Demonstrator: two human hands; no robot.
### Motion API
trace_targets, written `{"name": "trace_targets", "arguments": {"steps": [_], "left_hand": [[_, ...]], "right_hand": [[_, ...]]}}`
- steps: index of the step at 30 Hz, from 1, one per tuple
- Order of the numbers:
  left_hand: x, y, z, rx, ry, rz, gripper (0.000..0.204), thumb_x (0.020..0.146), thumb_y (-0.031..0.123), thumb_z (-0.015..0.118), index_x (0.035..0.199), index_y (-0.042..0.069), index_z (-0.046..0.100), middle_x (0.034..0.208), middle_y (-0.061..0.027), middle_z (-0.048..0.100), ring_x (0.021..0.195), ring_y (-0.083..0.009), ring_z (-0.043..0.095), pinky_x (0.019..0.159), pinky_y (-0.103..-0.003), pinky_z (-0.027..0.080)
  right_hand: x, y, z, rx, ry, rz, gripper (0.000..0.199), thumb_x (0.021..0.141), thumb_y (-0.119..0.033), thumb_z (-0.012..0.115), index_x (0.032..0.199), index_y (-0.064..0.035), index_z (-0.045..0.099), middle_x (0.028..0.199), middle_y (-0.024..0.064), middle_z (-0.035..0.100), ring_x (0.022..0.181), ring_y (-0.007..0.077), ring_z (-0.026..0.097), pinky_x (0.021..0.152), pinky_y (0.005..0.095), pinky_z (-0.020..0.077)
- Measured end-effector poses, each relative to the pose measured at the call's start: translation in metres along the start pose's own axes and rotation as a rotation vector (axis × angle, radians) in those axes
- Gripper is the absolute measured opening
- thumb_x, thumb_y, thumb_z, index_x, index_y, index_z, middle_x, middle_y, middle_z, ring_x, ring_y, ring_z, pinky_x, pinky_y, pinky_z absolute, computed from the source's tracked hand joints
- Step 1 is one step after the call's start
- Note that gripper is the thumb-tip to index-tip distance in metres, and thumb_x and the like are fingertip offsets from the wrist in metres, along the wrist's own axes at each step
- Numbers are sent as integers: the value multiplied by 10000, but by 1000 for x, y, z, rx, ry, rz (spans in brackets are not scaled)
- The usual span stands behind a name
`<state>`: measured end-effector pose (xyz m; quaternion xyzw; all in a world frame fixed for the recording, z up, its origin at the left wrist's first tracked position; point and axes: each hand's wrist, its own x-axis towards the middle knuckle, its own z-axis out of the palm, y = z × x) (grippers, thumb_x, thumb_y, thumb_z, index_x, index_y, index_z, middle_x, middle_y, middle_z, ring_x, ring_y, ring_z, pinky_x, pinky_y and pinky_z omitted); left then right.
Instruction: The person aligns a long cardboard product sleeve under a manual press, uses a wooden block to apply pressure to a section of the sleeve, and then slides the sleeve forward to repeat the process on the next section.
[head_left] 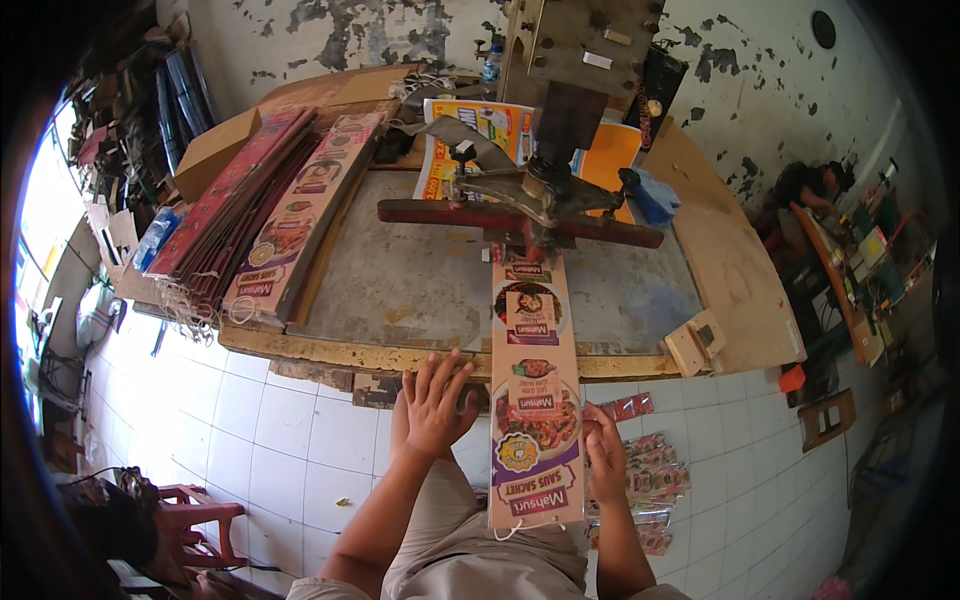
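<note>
From the head camera, your left hand (pixel 436 402) is spread open, fingers splayed, just beside the long printed card strip (pixel 534 400). Your right hand (pixel 604 450) pinches the strip's right edge. The strip overhangs the worktable's (pixel 420 290) near edge, its far end under the press (pixel 545 190).

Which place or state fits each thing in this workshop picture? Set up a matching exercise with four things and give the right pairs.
Things:
1. printed card strip
2. left hand
3. stack of printed strips
4. red plastic stool

Places or states:
A. on the white tiled floor, lower left
B. open, fingers spread, beside the strip
C. piled on the left part of the worktable
D. running from under the press out over the table edge

Pairs: 1-D, 2-B, 3-C, 4-A
</note>
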<state>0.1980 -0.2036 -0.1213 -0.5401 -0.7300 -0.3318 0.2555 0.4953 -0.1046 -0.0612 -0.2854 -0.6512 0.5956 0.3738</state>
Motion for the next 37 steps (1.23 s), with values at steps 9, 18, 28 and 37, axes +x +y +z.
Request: {"name": "trace_targets", "arguments": {"steps": [9,18,28,37], "left_hand": [[2,-1,-5,-43,-13,-29,618,946,270,761,1558,230,679,1718,-11,568,1630,-298,443,1364,-580,164],[4,2,-5,-58,-14,-39,634,936,274,768,1562,228,671,1723,-1,557,1639,-275,432,1379,-563,141],[6,4,-10,-124,-7,-57,651,903,243,796,1543,227,678,1707,2,569,1619,-276,453,1357,-571,201],[3,-1,-5,-42,-59,-3,724,891,281,825,1580,203,615,1728,-73,537,1645,-380,398,1325,-677,238]], "right_hand": [[-5,-29,11,229,-125,183,885,1109,-169,728,1806,-34,200,1585,196,641,1372,202,659,1168,358,488],[-17,-71,14,150,-110,261,807,1112,-44,662,1794,-11,232,1230,114,795,1083,97,701,987,264,523],[-3,-51,28,110,-11,135,699,1122,-29,676,1746,17,366,1188,95,795,993,60,670,901,242,524],[57,-34,21,132,-57,136,719,1138,-36,663,1777,-2,334,1158,99,807,987,58,671,923,248,544]]}}
